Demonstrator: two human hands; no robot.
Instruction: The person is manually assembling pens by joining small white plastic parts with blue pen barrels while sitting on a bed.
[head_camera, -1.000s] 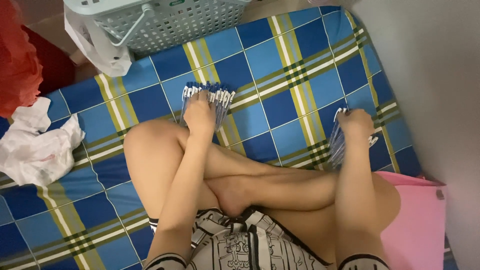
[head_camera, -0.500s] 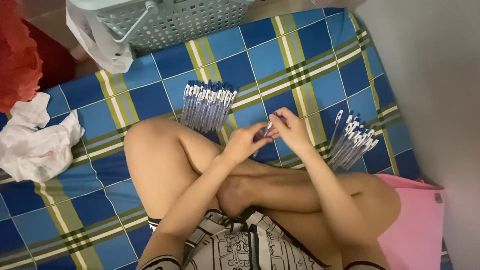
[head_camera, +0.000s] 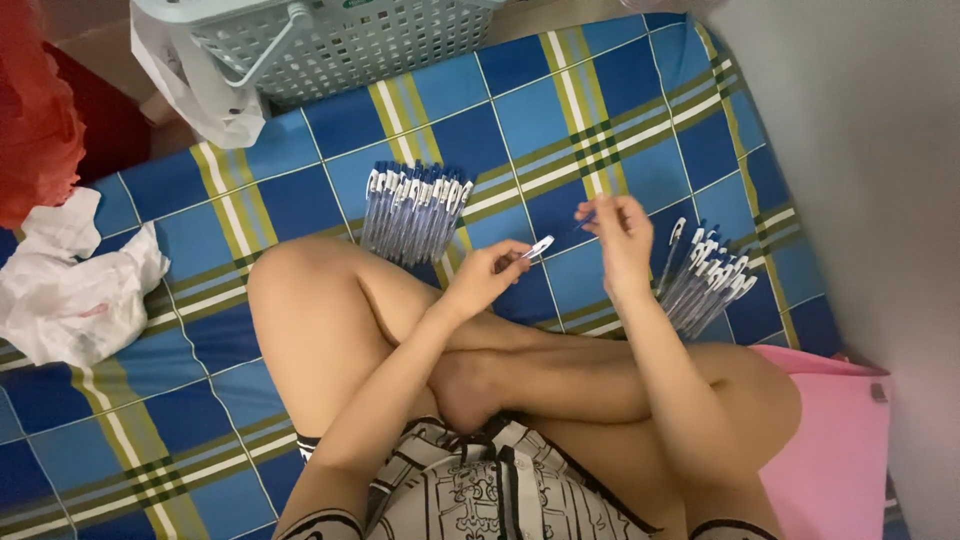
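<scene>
I sit cross-legged on a blue, yellow and green checked mat (head_camera: 520, 90). My left hand (head_camera: 487, 273) pinches a small white pen cap with a clip (head_camera: 539, 246). My right hand (head_camera: 622, 232) grips a thin blue pen (head_camera: 586, 220) by its body, held just apart from the cap. A neat row of blue pens with white clips (head_camera: 412, 208) lies on the mat beyond my left knee. A second pile of similar pens (head_camera: 705, 278) rests to the right of my right hand.
A pale green plastic basket (head_camera: 340, 45) stands at the mat's far edge, a white plastic bag (head_camera: 195, 85) beside it. Crumpled white bags (head_camera: 70, 290) and red cloth (head_camera: 35, 110) lie at the left. A pink sheet (head_camera: 830, 450) sits by my right knee, a grey wall (head_camera: 880, 160) on the right.
My left hand left the middle row of pens and my right hand left the right pile. Both came together over the mat, and the cap and pen have now come slightly apart.
</scene>
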